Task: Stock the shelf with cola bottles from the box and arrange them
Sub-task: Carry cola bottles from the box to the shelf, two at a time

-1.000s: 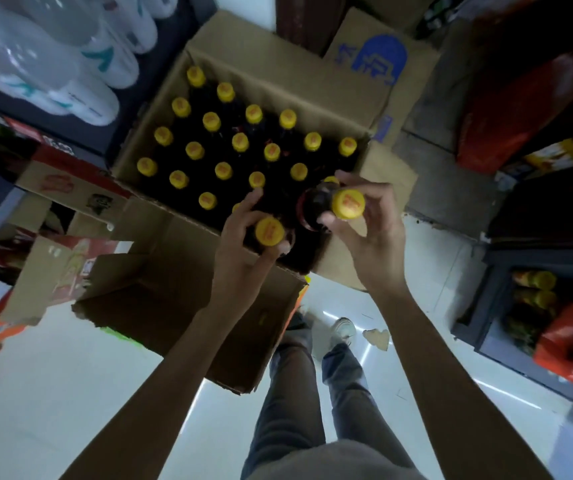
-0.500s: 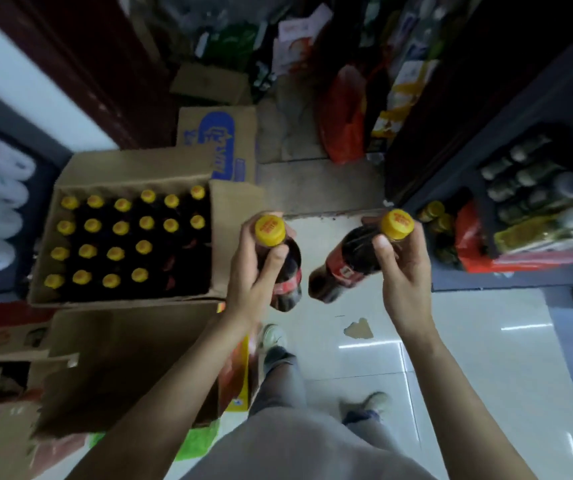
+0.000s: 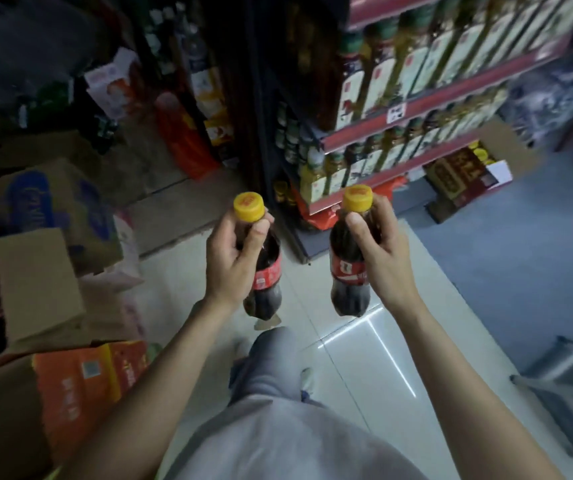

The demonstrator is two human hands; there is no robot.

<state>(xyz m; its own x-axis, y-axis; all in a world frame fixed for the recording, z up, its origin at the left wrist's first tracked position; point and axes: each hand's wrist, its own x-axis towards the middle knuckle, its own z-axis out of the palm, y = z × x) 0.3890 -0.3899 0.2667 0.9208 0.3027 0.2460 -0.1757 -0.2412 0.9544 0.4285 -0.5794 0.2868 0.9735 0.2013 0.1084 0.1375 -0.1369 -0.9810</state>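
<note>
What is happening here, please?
A person is stocking cola. The left hand grips one cola bottle by the neck, and the right hand grips another bottle the same way. Both bottles are upright, yellow caps on, in the air above the floor. The open box is at the left, and shelves stand ahead.

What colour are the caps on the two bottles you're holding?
Yellow, on both dark plastic cola bottles, left and right; seen in the head view.

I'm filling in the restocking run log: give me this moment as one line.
phase: carrying | left hand: holds left cola bottle by neck | right hand: holds right cola bottle by neck | both upright, apart | box: at left
</note>
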